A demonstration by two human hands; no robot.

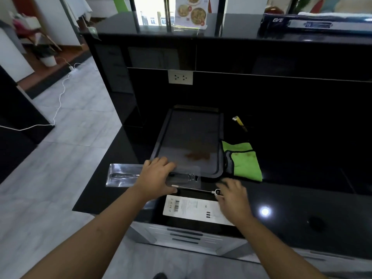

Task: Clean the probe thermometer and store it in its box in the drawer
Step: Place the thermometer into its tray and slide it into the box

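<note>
Thermometer point(198, 190) lay on the black counter point(302, 198), its head under the right hand's point(233, 200) blurred fingers; grip unclear. At nine o'clock, the left hand point(158, 177) pressed flat, fingers spread, on the clear tray point(120, 175). Boxing and drawer storage apparently remained.

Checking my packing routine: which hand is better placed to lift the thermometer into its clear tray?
Right. The right hand is already at the thermometer head, while the left hand lies flat on the clear tray, steadying it.
</note>
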